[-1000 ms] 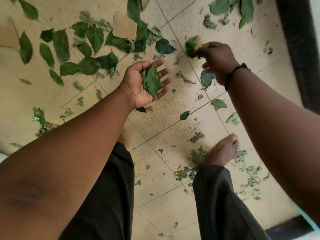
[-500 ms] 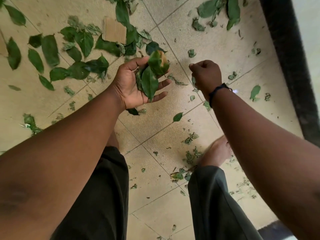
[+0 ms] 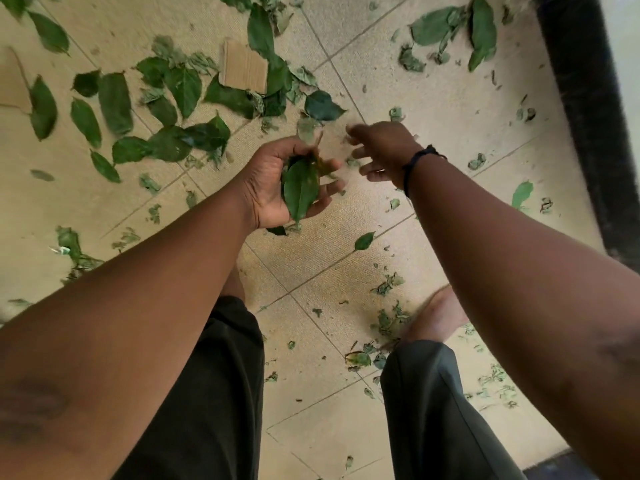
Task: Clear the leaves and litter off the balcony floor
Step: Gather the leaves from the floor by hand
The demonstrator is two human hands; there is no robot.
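Green leaves (image 3: 300, 188) lie gathered in a person's cupped left hand (image 3: 277, 183), its fingers curled around them. Just beside it, not touching, the right hand (image 3: 381, 152) hangs with fingers loose and holding nothing, a dark band (image 3: 417, 161) at its wrist. More leaves (image 3: 173, 109) and a cardboard scrap (image 3: 244, 69) litter the tiled balcony floor (image 3: 433, 109) beyond.
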